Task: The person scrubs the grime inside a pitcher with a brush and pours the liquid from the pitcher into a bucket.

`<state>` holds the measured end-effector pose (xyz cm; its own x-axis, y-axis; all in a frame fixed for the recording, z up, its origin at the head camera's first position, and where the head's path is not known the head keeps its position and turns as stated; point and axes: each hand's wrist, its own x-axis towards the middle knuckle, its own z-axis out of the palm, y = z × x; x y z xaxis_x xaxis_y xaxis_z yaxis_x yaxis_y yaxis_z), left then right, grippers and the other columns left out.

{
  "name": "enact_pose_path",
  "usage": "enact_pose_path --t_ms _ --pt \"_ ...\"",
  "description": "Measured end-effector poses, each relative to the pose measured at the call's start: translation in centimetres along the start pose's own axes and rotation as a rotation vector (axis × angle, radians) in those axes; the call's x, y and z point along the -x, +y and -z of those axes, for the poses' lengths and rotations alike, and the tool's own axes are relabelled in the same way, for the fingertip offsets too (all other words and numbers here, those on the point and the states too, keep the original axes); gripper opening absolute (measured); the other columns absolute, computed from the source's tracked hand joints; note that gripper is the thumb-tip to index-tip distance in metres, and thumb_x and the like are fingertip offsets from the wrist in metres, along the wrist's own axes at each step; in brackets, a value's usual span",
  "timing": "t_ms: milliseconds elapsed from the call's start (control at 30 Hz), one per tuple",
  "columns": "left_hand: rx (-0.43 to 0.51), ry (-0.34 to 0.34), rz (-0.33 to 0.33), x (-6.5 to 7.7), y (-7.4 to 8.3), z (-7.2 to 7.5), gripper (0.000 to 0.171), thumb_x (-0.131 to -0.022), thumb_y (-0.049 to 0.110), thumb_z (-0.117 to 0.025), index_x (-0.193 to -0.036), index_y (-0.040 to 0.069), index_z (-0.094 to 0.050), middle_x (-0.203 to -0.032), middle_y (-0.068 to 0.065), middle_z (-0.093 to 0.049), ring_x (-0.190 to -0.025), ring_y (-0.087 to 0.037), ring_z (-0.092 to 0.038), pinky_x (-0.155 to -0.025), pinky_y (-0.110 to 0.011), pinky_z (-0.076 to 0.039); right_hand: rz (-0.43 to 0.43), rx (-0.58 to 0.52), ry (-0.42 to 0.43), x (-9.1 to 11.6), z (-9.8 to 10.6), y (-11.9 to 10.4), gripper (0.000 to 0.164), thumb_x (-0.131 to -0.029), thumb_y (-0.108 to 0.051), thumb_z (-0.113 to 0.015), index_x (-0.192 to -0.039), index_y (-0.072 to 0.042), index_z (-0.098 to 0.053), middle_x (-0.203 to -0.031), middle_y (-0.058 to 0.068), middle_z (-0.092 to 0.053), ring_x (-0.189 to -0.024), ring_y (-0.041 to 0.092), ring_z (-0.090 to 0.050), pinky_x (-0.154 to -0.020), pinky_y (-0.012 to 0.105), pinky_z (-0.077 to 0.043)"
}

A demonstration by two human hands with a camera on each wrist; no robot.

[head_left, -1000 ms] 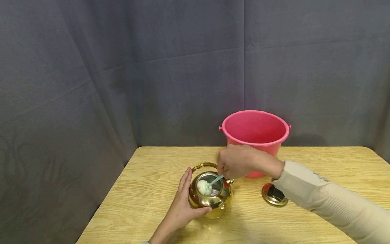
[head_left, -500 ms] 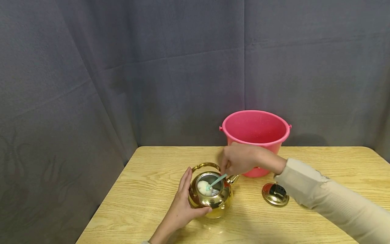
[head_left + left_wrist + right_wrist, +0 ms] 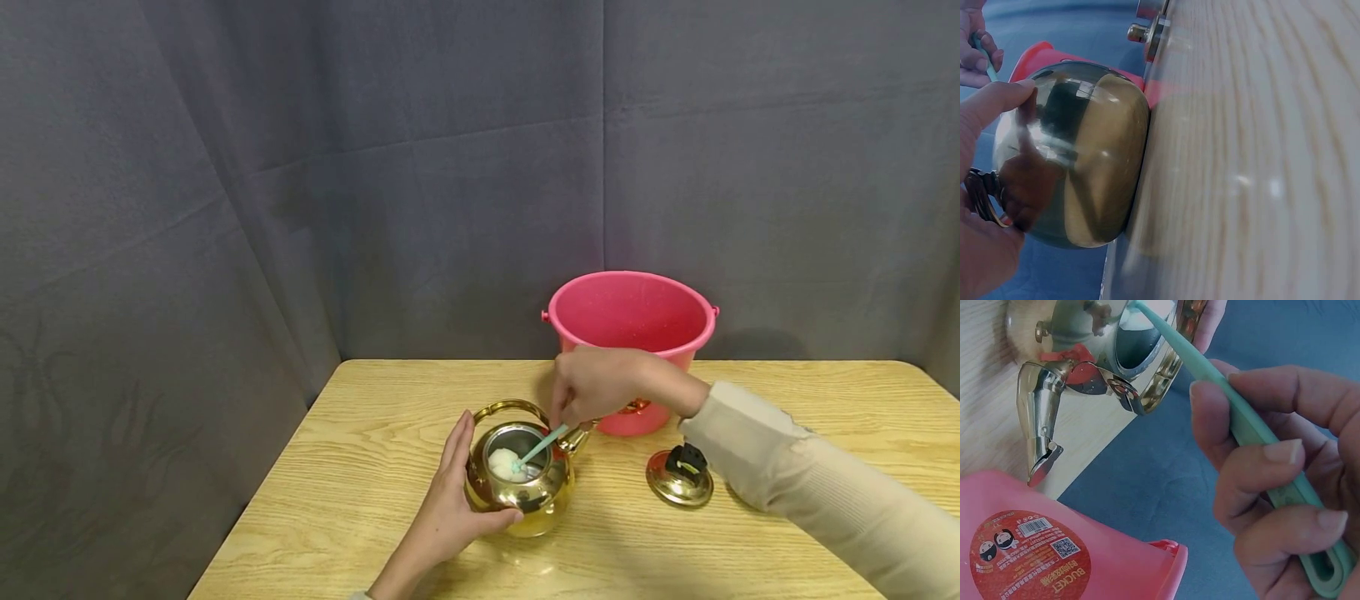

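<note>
A shiny gold kettle stands lidless on the table, its round mouth facing up. My left hand holds its near left side, thumb across the front of the body and fingers along the far side. In the left wrist view, the thumb lies over the upper body. My right hand grips the mint-green handle of a cleaning brush over the kettle's mouth. Its rounded white head sits inside the opening. The kettle's spout points toward the bucket.
A pink bucket with a red label stands behind the right hand. The gold lid, with a black knob, lies to the kettle's right. Another gold edge shows partly under the right sleeve. A grey curtain hangs behind the wooden table.
My right hand has shifted slightly right with the brush, and the brush's white head has shifted a little within the kettle's mouth. The left hand and the kettle stay nearly in place.
</note>
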<state>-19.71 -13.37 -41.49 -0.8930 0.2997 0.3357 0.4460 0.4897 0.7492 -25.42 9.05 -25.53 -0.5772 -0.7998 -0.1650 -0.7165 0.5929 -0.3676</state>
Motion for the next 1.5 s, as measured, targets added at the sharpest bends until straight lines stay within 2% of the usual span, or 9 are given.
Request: enact_pose_path --t_ms 400,733,1033,1300,1500 --pt "-0.002 0.001 -0.016 0.0 -0.1 -0.1 0.116 -0.062 0.043 -0.078 -0.143 0.025 0.002 -0.146 0.009 0.004 -0.13 -0.029 -0.009 -0.094 -0.058 -0.023 -0.031 -0.046 -0.024 0.0 0.3 0.6 0.019 -0.077 0.0 -0.061 -0.079 -0.014 -0.074 -0.055 -0.007 -0.06 -0.051 0.016 -0.058 -0.047 0.021 -0.045" --pt "-0.007 0.006 -0.009 -0.1 -0.1 -0.1 0.116 -0.061 0.044 -0.078 -0.143 0.026 0.003 -0.146 0.01 0.004 -0.13 -0.027 -0.009 -0.095 -0.057 -0.022 -0.045 -0.007 -0.063 -0.7 1.2 0.8 0.02 -0.074 -0.003 -0.06 -0.068 -0.017 -0.072 -0.053 -0.001 -0.06 -0.043 0.004 -0.048 -0.041 0.017 -0.035" --pt "-0.001 0.003 -0.028 -0.4 -0.2 -0.4 0.116 -0.062 0.044 -0.077 -0.143 0.025 0.003 -0.146 0.007 0.004 -0.131 -0.027 -0.008 -0.095 -0.056 -0.022 -0.093 0.039 -0.089 -1.2 1.9 0.7 0.022 -0.075 -0.009 -0.065 -0.059 -0.024 -0.068 -0.052 -0.003 -0.06 -0.042 0.006 -0.044 -0.041 0.017 -0.035" --pt "-0.006 -0.003 -0.019 -0.2 -0.1 -0.5 0.116 -0.062 0.045 -0.077 -0.143 0.024 0.003 -0.146 0.008 0.004 -0.13 -0.028 -0.009 -0.096 -0.055 -0.023 -0.139 0.03 -0.125 -1.4 2.1 0.4 0.023 -0.075 -0.008 -0.064 -0.06 -0.024 -0.069 -0.056 0.0 -0.063 -0.039 0.007 -0.044 -0.04 0.017 -0.037" --pt "0.004 0.003 -0.017 -0.3 0.0 -0.5 0.115 -0.061 0.047 -0.077 -0.143 0.027 0.002 -0.146 0.009 0.003 -0.131 -0.026 -0.008 -0.096 -0.055 -0.023 -0.166 0.012 -0.136 -1.5 2.3 0.3 0.017 -0.074 -0.008 -0.064 -0.064 -0.019 -0.072 -0.058 0.002 -0.064 -0.039 0.007 -0.045 -0.039 0.017 -0.036"
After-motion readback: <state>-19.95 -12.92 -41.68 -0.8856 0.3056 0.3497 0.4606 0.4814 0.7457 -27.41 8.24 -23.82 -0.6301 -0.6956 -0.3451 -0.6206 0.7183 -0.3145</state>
